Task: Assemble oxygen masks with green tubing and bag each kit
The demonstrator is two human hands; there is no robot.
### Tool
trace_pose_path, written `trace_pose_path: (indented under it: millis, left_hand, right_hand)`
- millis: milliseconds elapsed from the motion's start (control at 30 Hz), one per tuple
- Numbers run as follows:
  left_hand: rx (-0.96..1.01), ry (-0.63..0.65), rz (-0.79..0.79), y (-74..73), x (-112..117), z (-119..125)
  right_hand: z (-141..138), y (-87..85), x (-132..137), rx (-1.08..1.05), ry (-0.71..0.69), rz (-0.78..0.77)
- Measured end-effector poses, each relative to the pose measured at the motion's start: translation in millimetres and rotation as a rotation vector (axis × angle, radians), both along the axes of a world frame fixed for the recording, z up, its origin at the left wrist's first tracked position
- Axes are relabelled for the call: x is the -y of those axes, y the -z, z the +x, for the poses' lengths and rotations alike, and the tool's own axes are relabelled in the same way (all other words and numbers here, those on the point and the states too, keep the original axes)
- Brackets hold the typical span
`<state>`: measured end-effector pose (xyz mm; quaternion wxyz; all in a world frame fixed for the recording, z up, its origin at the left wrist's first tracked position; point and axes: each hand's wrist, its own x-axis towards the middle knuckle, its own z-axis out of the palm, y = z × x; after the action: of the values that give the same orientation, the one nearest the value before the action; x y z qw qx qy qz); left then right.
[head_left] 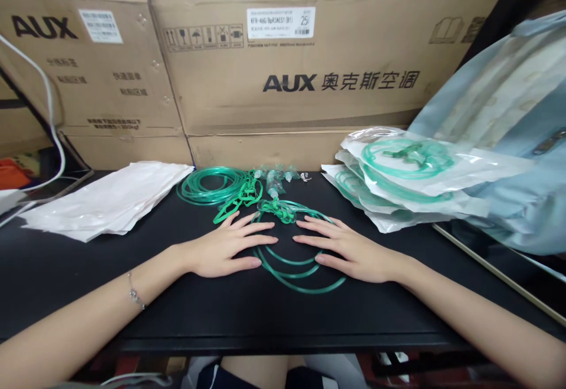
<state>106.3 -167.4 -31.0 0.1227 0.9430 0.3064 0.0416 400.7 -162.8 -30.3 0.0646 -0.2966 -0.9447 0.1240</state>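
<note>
Both hands lie palm down with fingers spread on a loosely coiled green tube [305, 290] on the black table. My left hand [227, 246] covers part of the coil's left side; my right hand [347, 247] covers its right side. Neither hand grips anything. A knot of green strap [277, 209] sits at the top of this coil, between and beyond the fingertips. Behind my left hand lie a neat coil of green tubing [211, 185] and a bright green elastic strap [242, 197]. Clear plastic fittings [274, 181] are grouped beside them.
White flat pouches [110, 200] are stacked at the left. At the right, clear-fronted packs [409, 168] hold coiled green tubing. Large cardboard boxes [283, 118] stand along the back. A light blue bag or cloth [499, 112] leans at the right, and a white cable [52, 106] hangs at the left.
</note>
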Motion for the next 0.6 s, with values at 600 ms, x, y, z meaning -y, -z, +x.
trace_pose_path:
  millis: [600]
  left_hand:
    - [0.012, -0.049, -0.002, 1.5, 1.7, 1.4]
  right_hand:
    - [0.8, -2.0, -0.7, 0.055, -0.009, 0.003]
